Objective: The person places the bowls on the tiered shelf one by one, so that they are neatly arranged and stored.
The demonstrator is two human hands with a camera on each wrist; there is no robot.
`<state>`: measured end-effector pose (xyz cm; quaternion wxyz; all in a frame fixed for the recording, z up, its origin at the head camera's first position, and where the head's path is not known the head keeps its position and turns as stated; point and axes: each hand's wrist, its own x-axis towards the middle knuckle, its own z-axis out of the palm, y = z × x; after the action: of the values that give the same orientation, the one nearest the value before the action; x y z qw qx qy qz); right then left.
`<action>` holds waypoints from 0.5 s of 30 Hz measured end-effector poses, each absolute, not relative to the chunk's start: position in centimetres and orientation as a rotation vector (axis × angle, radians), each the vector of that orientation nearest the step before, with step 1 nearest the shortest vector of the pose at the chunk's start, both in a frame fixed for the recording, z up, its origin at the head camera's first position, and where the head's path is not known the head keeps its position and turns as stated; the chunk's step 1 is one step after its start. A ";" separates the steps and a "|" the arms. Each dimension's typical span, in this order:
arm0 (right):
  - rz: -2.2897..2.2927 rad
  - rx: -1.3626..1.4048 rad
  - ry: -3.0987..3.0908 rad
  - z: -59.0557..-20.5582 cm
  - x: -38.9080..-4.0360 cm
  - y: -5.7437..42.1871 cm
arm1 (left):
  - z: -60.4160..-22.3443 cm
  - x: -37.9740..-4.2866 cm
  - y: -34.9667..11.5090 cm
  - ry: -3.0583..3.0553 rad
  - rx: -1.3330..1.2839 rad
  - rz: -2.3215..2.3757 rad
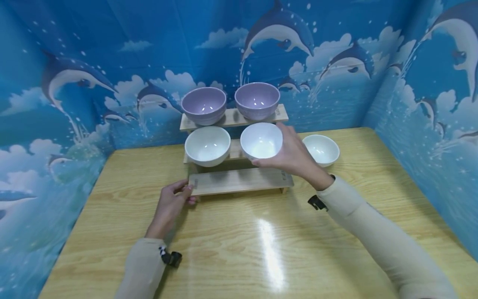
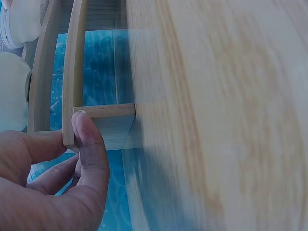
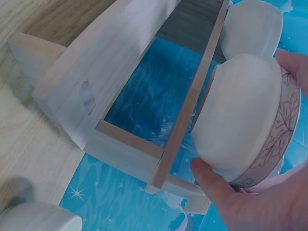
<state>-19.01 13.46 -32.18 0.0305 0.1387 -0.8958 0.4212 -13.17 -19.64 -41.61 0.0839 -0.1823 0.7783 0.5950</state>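
Note:
A three-step wooden rack (image 1: 240, 181) stands on the table. My left hand (image 1: 174, 203) pinches the left end of its lowest step, thumb on top, as the left wrist view shows. My right hand (image 1: 295, 151) grips a white bowl (image 1: 261, 141) by its right side, at the right of the middle step. In the right wrist view that bowl (image 3: 240, 115) has a leaf-patterned band near its rim and its base is close to the step. Another white bowl (image 1: 207, 146) sits on the middle step at left. Two purple bowls (image 1: 203, 106) stand on the top step.
A further white bowl (image 1: 321, 149) rests on the table to the right of the rack, close by my right forearm. Behind and at both sides hang blue dolphin-print sheets (image 1: 179, 37). The wood-grain table (image 1: 224, 241) stretches in front of the rack.

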 end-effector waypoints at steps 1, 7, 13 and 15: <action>1.296 0.427 -2.766 -32.2 -19.0 13.4 | -41.6 -13.2 -19.7 2.325 -0.540 1.778; 1.290 0.407 -2.799 -32.3 -19.2 13.2 | -41.9 -13.1 -19.8 2.345 -0.498 1.803; 1.295 0.397 -2.807 -32.3 -19.4 13.0 | -41.9 -13.1 -19.8 2.337 -0.498 1.808; 1.304 0.397 -2.803 -32.3 -19.5 13.0 | -41.9 -13.1 -19.8 2.334 -0.502 1.809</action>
<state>-19.50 13.00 -32.28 0.0124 0.1274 -0.8993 0.4182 -13.06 -19.80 -41.90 0.0730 -0.1670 0.7771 0.6024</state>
